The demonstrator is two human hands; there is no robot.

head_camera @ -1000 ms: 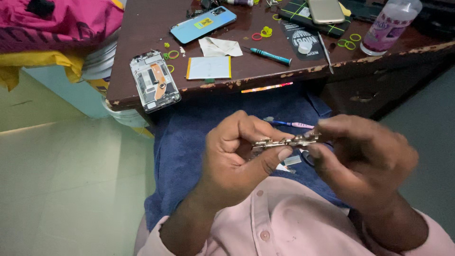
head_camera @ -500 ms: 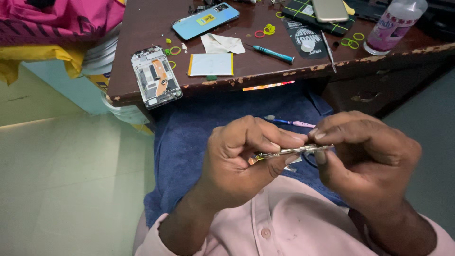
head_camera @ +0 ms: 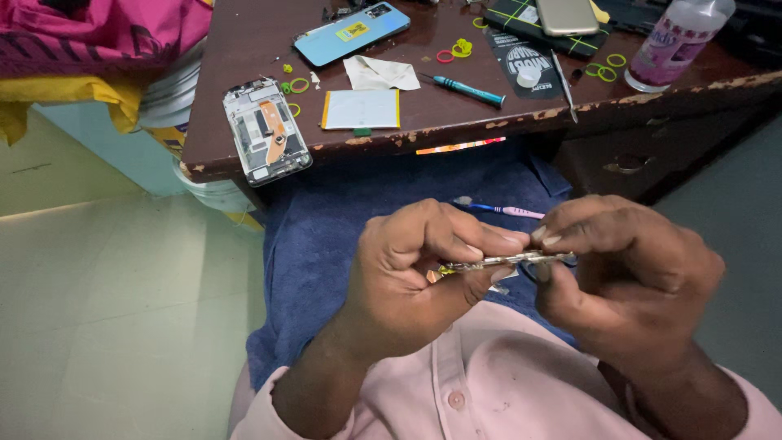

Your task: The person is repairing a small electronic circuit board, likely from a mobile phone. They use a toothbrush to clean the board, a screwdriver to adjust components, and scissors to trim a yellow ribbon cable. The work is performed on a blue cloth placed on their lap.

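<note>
Even soft light, sharp focus

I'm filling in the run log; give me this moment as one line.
left hand: pinches thin metal piece | right hand: pinches its other end | over blue cloth on lap | opened phone on desk

I see a thin, flat metal strip (head_camera: pixel 505 261), perhaps a phone part, held level, pinched at both ends

Single head-worn camera, looking steeply down from the person's own eye level, close on both bare hands above the lap, dark brown wooden table (head_camera: pixel 244 155) edge across the upper frame, floor at left
</note>
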